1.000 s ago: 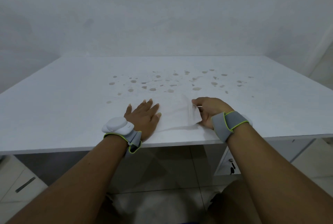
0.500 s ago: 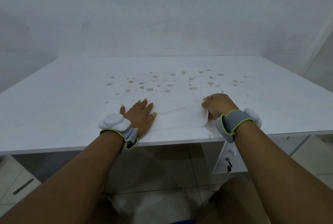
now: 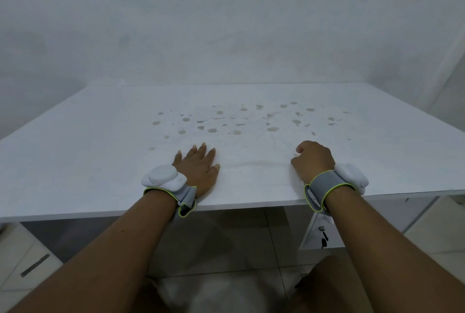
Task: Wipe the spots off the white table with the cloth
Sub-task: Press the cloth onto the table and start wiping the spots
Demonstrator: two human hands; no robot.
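A thin white cloth [image 3: 254,161] lies spread flat on the white table [image 3: 88,156] near its front edge, hard to tell from the tabletop. My left hand [image 3: 200,169] lies flat with straight fingers on the cloth's left edge. My right hand [image 3: 313,160] has curled fingers and grips the cloth's right edge. Several brownish spots [image 3: 236,121] are scattered over the table beyond both hands.
A grey wall rises right behind the table's far edge. Under the table at the right stands a white cabinet with a key in its lock [image 3: 323,234]. The tiled floor [image 3: 30,257] shows below the front edge.
My right hand has drawn the cloth's right edge out to the right, so the folded cloth now lies spread wide. My left hand stayed flat on the left edge.
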